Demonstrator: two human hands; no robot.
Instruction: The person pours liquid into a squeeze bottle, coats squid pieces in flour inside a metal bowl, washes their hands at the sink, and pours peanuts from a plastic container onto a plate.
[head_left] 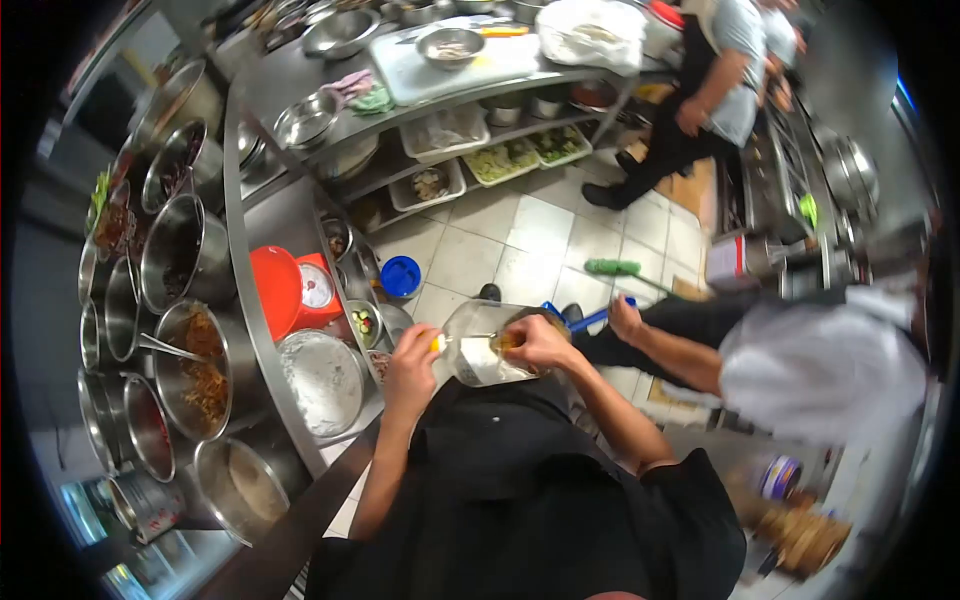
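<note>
A large clear plastic bottle or jug with a pale label is held sideways in front of my body, its neck toward the left. My left hand is closed at the neck end, with something yellow at its fingertips. On the upper side of the jug, my right hand is closed around its handle area. What the jug contains cannot be made out.
Steel bowls of food line the left counter. Lower are a red scale and a bowl of white powder. A blue bowl sits beyond. A co-worker at right grips a blue handle; another person stands behind.
</note>
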